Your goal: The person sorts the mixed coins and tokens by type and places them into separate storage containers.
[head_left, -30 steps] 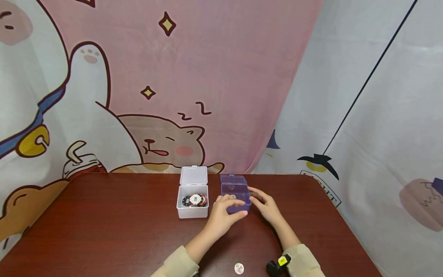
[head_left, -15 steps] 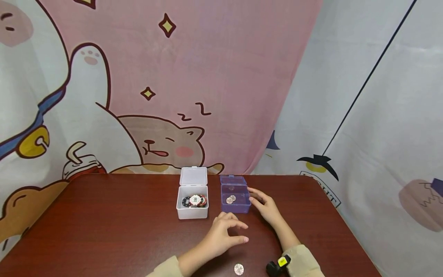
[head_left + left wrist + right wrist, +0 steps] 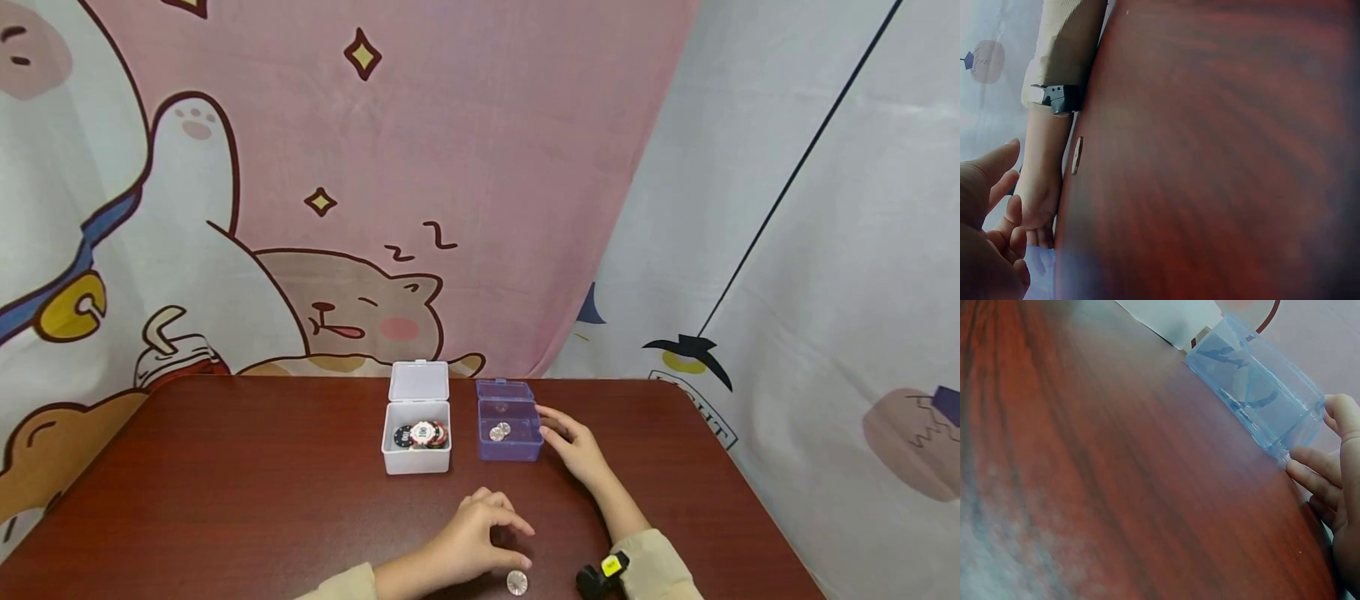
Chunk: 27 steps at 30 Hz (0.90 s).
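Note:
A silver coin point(image 3: 517, 582) lies on the dark red table near its front edge; the left wrist view shows the coin point(image 3: 1077, 155) edge-on. Just above and left of it is my left hand point(image 3: 480, 537), thumb and fingers spread apart with nothing between them, thumb tip close to the coin. My right hand point(image 3: 576, 447) rests its fingers against the right side of a translucent purple box point(image 3: 511, 451), whose lid is tipped back. Inside it lie coins point(image 3: 497, 433) of the same silver look. In the right wrist view the fingers point(image 3: 1316, 478) touch the end of the box.
Left of the purple box stands a white box point(image 3: 417, 463), lid back, with several poker chips point(image 3: 422, 433) in it. A black wrist camera point(image 3: 596, 579) sits at the right sleeve. A printed cloth point(image 3: 487, 208) hangs behind the table.
My left hand has moved from over the purple box down toward the front, to beside the loose coin, uncovering the coins in the box. The right hand has stayed at the box.

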Each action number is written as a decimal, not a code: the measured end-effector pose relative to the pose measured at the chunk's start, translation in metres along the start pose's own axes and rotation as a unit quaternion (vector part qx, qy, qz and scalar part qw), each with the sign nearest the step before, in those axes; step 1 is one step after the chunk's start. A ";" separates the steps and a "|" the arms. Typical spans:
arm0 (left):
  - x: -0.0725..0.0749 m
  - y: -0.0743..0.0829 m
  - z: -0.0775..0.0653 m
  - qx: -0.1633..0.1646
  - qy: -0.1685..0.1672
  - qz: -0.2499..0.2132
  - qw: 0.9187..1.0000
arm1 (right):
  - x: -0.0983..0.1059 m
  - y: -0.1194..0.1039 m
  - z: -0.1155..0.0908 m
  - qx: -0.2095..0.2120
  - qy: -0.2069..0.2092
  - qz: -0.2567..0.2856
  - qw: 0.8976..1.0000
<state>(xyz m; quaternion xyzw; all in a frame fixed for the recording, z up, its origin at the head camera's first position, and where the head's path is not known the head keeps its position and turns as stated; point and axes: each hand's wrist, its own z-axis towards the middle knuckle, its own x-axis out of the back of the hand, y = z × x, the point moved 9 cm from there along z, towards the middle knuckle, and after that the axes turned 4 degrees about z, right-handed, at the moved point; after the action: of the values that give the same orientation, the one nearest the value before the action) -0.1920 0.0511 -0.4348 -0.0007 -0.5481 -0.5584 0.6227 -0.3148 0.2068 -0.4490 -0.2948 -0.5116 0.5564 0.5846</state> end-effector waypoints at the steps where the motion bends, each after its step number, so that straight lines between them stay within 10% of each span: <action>1: 0.000 0.001 -0.001 -0.005 -0.002 0.005 1.000 | 0.000 0.000 0.000 -0.001 0.000 0.002 1.000; 27: -0.018 0.002 -0.020 -0.037 -0.044 0.123 0.991 | 0.001 0.000 0.000 0.000 0.004 -0.006 1.000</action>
<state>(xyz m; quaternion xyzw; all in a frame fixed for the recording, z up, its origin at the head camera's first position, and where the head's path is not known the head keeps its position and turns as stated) -0.1731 0.0516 -0.4539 -0.1157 -0.5497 -0.4969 0.6615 -0.3153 0.2076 -0.4491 -0.2945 -0.5109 0.5514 0.5900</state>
